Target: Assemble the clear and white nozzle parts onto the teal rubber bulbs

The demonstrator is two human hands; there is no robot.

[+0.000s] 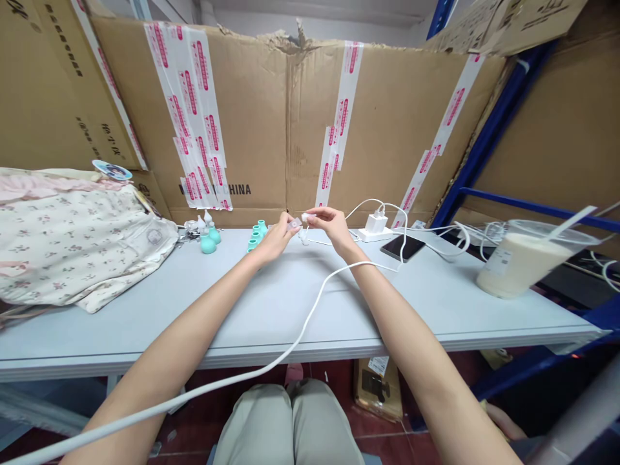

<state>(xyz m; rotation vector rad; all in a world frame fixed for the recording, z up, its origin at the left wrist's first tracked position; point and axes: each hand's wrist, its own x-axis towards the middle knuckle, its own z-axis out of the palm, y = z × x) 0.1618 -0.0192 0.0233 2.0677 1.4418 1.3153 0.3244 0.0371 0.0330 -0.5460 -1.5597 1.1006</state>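
Observation:
My left hand point(278, 240) pinches a small translucent piece point(293, 224) between thumb and fingers, over the back of the table. Just to its right, my right hand point(330, 225) grips a small white piece point(307, 217) in its fingertips; the two pieces are close together, and whether they touch I cannot tell. Below them is another small whitish item point(303, 236), too small to name. Several teal bottle-shaped pieces point(254, 239) stand beside my left hand. Farther left are round teal pieces point(208, 243) and white pointed pieces point(201, 224).
A white cable point(310, 316) crosses in front of my arms. A charger point(376, 223) on a power strip, a phone point(403, 248) and a cup with a straw point(520, 265) occupy the right. Floral cloth point(77, 239) covers the left. A cardboard wall point(261, 129) closes the back.

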